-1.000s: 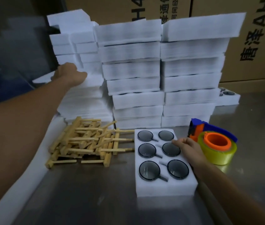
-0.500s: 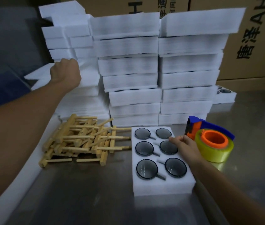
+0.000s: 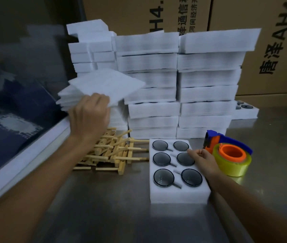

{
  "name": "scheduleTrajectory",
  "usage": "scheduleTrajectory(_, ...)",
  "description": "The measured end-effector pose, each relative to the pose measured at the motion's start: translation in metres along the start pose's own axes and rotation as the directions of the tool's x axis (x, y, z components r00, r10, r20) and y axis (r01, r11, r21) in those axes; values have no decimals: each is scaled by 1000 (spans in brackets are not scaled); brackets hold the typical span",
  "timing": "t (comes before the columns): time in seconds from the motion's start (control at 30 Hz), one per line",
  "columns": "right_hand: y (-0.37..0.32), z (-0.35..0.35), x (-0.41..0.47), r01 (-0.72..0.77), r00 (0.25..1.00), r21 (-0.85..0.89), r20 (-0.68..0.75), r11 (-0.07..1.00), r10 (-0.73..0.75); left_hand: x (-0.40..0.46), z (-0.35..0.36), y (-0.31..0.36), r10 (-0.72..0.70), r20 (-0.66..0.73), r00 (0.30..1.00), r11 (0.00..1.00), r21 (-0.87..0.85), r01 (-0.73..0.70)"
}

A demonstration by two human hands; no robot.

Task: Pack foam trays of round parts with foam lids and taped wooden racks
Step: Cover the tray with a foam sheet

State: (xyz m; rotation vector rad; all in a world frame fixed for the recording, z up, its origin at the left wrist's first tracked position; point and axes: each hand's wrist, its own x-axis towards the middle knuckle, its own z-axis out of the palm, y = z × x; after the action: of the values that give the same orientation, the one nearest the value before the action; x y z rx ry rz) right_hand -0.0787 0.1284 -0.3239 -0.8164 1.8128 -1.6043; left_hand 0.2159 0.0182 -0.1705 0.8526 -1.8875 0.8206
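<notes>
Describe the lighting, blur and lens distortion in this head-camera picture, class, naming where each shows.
Head view: dim overall, with soft reflections on the metal table; motion blur smears the foam sheet that the left hand holds; the cardboard boxes lean from wide-angle distortion; the foam tray stays sharp.

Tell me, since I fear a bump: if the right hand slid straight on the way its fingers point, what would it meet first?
The right hand points left and away across the foam tray. It would likely meet the round part in the tray's far right pocket first, though depth is unclear.
</notes>
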Motion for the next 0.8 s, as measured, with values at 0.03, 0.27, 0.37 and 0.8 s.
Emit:
scheduleTrajectory(0.03,-2,-1,0,-6,1000,-10,16,1000,6,-13,-5,10,29,-11,1000,997,-67,-30)
scheduleTrajectory(0.27,-20,-5,-7,88,992,-77,-82,993,-94,-91,-4,77,165,-31,986,881,-445,-162)
scheduleTrajectory(0.37,-37,-7,-12,39,999,102,-15,994,-38,-107,2,93,246,109,963,833,-532,-152)
scheduleTrajectory(0.8,-20,-22,-28,158,983,-203,124,966,-134,-132,5,111,106,448,888,631,-720,289)
